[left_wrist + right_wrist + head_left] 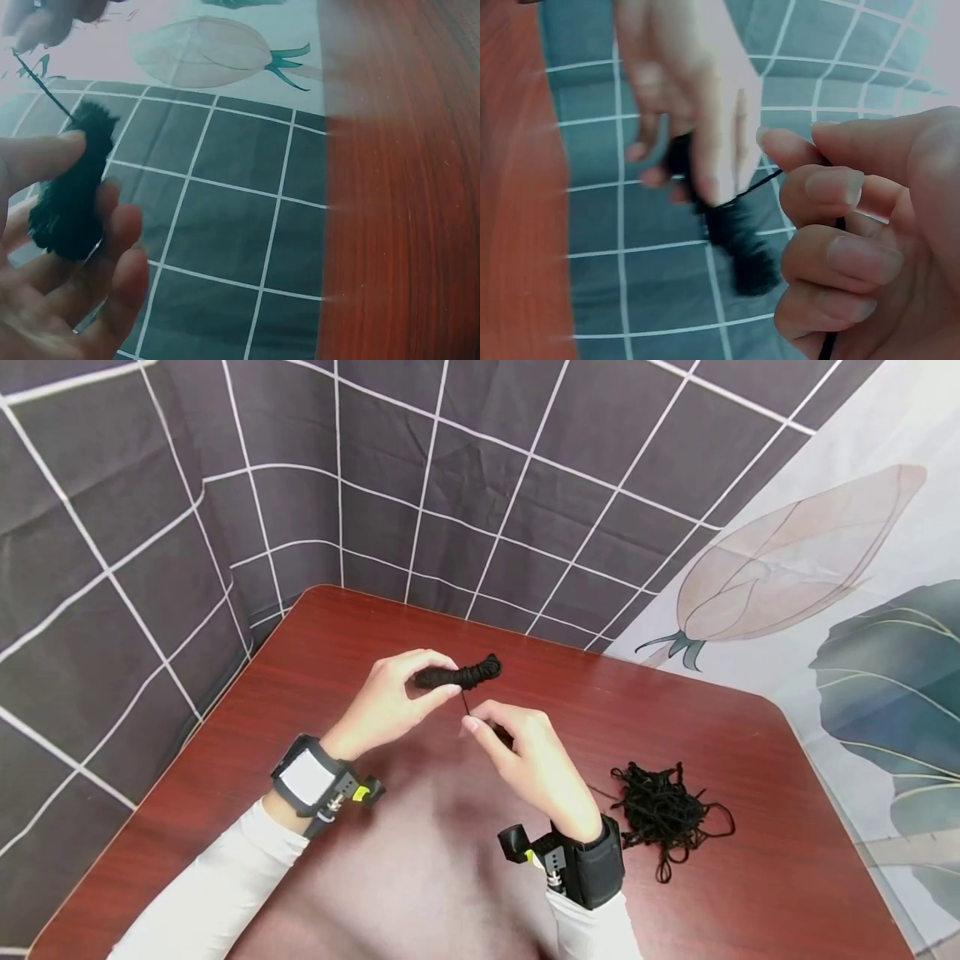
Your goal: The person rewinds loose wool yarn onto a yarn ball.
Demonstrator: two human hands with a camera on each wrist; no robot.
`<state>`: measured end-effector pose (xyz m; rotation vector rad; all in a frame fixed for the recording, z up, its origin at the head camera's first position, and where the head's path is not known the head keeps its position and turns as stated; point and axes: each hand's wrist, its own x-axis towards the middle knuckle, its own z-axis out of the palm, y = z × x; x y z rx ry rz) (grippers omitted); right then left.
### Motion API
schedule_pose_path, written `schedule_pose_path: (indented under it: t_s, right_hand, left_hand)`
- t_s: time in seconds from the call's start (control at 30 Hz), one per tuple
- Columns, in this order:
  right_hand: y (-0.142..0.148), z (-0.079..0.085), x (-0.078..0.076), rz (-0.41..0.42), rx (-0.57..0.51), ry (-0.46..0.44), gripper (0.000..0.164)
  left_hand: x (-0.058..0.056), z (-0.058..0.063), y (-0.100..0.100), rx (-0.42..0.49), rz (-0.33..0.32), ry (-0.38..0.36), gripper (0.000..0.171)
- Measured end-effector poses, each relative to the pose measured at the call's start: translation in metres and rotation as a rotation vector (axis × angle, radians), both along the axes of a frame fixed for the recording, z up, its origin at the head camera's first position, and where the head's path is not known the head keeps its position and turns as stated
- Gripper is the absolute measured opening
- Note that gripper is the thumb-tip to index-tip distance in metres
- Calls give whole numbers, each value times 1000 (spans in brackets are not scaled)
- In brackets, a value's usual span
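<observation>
"Currently, where do we place the black bundle (480, 672)?"

"We log it raised over the far middle part of the table (360, 627), in the left hand (386, 697). We see the thumb on its near side and fingers around its far side, a narrow grip with the bundle between them. Its right end, wrapped crosswise in cord, juts past the fingertips."

"And the right hand (543, 764)?"

"We find it just to the right and nearer. Thumb and forefinger pinch a thin strand (465, 700) running straight from the bundle; the other fingers curl toward the palm, and in the right wrist view we pick up cord again below them (the bundle itself is blurred there)."

"What else do we record?"

"On the right of the table lies a loose tangle (663, 810) of black cord, loops spilling right and near, with a thin line leading from it toward the right hand. We note a black wristband on the left arm (306, 775), another on the right (594, 864), and white sleeves (217, 885). A dark gridded cloth (585, 435) hangs at far and left, a plant-printed pale sheet (885, 410) at right."
</observation>
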<state>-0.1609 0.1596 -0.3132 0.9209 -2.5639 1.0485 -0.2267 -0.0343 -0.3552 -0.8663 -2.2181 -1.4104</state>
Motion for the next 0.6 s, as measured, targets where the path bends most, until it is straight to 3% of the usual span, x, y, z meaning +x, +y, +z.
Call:
schedule_pose_path:
  t_s: [0.2, 0.33, 0.4, 0.5, 0.6]
  right_hand:
    - [9, 13, 7, -54, -73, 125, 14]
    - [17, 18, 6, -94, -161, 212, 11]
    - [22, 17, 3, -119, -201, 244, 11]
    - [30, 12, -4, -143, -265, 214, 11]
    - [36, 3, -11, -142, -327, 91, 11]
  left_hand:
    - [3, -2, 5, -79, -117, 6, 21]
    - [9, 0, 7, -145, -261, 28, 22]
    - [16, 7, 7, -170, -347, 34, 21]
    - [28, 21, 7, -163, -468, 5, 20]
    - [37, 33, 7, -127, -549, -49, 20]
